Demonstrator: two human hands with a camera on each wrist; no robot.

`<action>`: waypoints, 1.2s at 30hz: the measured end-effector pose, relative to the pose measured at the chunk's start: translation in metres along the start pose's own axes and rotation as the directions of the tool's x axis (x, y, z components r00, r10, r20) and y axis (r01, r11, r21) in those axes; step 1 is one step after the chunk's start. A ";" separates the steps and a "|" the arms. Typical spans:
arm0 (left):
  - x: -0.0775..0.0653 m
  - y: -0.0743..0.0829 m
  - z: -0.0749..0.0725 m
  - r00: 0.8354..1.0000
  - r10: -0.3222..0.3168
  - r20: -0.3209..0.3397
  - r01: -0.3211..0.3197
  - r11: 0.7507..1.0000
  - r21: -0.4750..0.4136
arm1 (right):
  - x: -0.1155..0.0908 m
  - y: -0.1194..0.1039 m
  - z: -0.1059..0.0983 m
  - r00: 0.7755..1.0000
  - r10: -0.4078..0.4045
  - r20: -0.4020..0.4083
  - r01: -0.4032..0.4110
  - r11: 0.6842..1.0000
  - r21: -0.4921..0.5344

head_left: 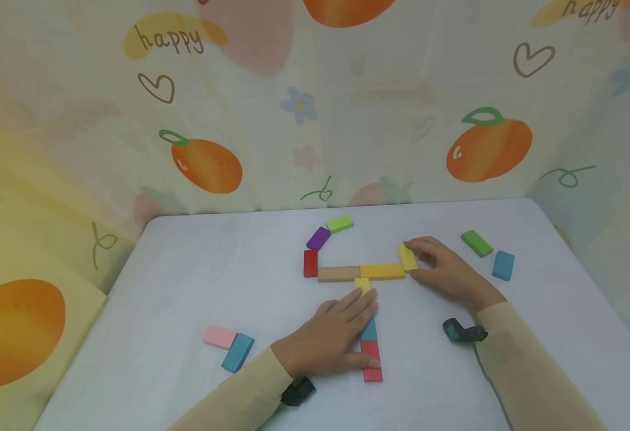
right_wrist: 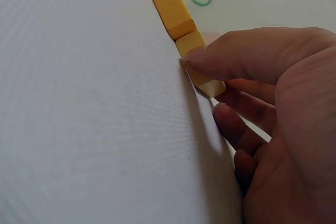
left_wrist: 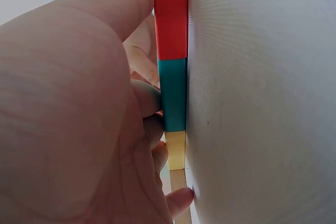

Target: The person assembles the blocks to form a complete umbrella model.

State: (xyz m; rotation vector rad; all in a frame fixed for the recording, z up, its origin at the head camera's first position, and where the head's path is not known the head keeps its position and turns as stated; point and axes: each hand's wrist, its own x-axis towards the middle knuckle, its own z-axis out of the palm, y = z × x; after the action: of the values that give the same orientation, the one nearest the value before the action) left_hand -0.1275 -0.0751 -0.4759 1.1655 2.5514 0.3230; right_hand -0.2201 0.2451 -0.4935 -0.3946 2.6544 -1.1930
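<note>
With thumb and fingertips, my right hand (head_left: 451, 272) pinches a light yellow block (head_left: 407, 257) standing at an angle against the right end of an orange-yellow block (head_left: 382, 272). Left of that, a tan block (head_left: 338, 274) continues the row. My left hand (head_left: 328, 336) lies with its fingers extended along a column below the row: a pale yellow block (head_left: 362, 284), a teal block (left_wrist: 173, 95) and red ones (left_wrist: 172, 17). Its palm and fingers partly cover the column in the head view, and its thumb touches the red end.
A red block (head_left: 310, 263), a purple block (head_left: 319, 238) and a lime block (head_left: 340, 224) curve up from the row's left end. Pink (head_left: 220, 336) and blue (head_left: 237, 352) blocks lie at left. Green (head_left: 477, 243) and blue (head_left: 503, 265) blocks lie at right on the white table (head_left: 185, 251).
</note>
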 end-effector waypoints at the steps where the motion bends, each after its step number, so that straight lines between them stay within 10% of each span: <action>1: 0.000 0.000 0.000 1.000 0.000 0.001 0.000 1.000 0.000 | 0.000 0.001 0.000 1.000 -0.003 -0.002 0.003 1.000 0.003; 36: -0.001 0.001 -0.001 1.000 0.007 -0.014 -0.007 1.000 0.001 | -0.003 0.003 0.002 1.000 -0.021 -0.022 0.021 1.000 0.015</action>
State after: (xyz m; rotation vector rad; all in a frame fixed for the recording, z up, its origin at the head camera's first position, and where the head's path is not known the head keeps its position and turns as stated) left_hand -0.1269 -0.0752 -0.4746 1.1764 2.5605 0.3331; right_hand -0.2173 0.2467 -0.4973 -0.4098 2.6644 -1.2299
